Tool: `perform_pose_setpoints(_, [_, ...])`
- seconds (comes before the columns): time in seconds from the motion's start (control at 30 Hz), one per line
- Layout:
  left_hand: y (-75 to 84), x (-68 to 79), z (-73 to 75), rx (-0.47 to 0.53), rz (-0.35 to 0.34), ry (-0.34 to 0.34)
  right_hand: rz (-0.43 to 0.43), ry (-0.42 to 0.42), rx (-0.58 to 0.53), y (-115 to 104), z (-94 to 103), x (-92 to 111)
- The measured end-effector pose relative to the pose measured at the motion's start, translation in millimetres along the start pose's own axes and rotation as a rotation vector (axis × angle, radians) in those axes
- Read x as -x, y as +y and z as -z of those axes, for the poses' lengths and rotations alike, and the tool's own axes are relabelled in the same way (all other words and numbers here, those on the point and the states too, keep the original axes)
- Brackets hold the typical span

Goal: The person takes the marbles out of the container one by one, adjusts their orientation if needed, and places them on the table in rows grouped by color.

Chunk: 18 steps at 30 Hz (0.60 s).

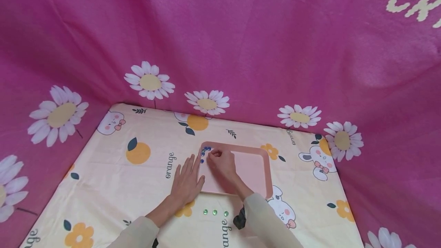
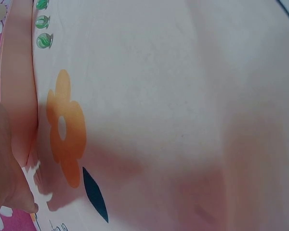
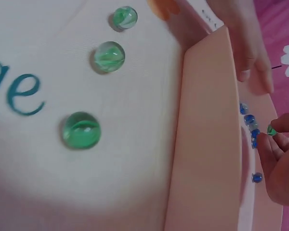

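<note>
My right hand [image 1: 224, 163] is over the far left part of a pink tray [image 1: 267, 171]. Between its thumb and fingertips it pinches a green marble [image 3: 271, 130], seen in the right wrist view. Several blue marbles [image 1: 202, 161] lie just left of these fingertips, along the tray's left side and far corner. A paler clear marble [image 3: 253, 126] sits among them. My left hand [image 1: 186, 181] rests at the tray's left edge, fingers straight and pointing away from me. In the left wrist view only part of that hand shows, at the left border.
On the patterned tablecloth [image 1: 113, 186], three green glass marbles [image 1: 215, 212] form a row in front of the tray's near edge. A magenta curtain [image 1: 241, 49] with printed daisies hangs behind and at the sides of the table.
</note>
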State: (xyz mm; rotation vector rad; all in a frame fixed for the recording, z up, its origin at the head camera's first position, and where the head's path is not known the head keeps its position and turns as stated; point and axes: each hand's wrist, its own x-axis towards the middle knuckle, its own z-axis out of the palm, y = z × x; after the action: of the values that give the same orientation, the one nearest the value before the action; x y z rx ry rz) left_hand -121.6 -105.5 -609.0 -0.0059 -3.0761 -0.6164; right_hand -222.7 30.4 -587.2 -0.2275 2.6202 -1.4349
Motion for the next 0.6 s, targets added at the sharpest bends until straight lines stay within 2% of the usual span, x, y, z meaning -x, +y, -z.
perform_pose_setpoints(0.27, [1.0, 0.5, 1.3, 0.012, -0.004, -0.002, 0.035, 0.056, -0.118, 7.6, 27.2, 20.3])
perform_pose_setpoints(0.4, [1.2, 0.9, 1.7, -0.017, 0.003, -0.01, 0.047, 0.064, -0.111, 11.2, 44.5, 34.8])
perform_pose_setpoints(0.6, [1.9, 0.7, 2.0, -0.023, 0.015, -0.018, 0.037, 0.03, -0.093, 16.4, 66.6, 58.1])
